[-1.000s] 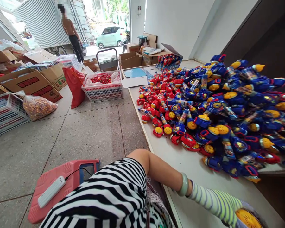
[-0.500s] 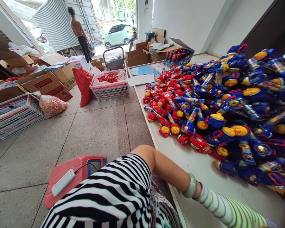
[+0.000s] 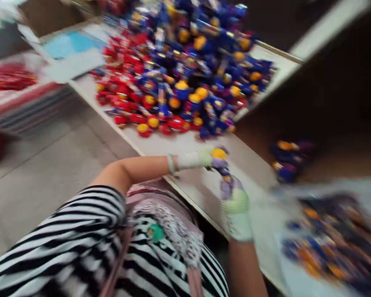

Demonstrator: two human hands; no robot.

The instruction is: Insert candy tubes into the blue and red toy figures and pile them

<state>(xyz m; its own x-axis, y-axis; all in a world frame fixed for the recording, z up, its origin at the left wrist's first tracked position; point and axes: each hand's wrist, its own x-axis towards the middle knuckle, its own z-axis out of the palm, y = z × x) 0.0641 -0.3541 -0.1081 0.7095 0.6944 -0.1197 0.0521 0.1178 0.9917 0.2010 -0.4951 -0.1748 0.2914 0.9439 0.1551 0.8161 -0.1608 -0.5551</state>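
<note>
Blurred view, gloved left hand and gloved right hand, fingers curled around a blue toy with a yellow disc between them, above a white table, heap of red and blue toys farther off

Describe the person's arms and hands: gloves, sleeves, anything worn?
The left hand and right hand wear fabric gloves, white and lime green with lavender fingertips, blurred here. A pale green bangle circles the left wrist. A black-and-white striped short sleeve covers the left upper arm. No cables show.
</note>
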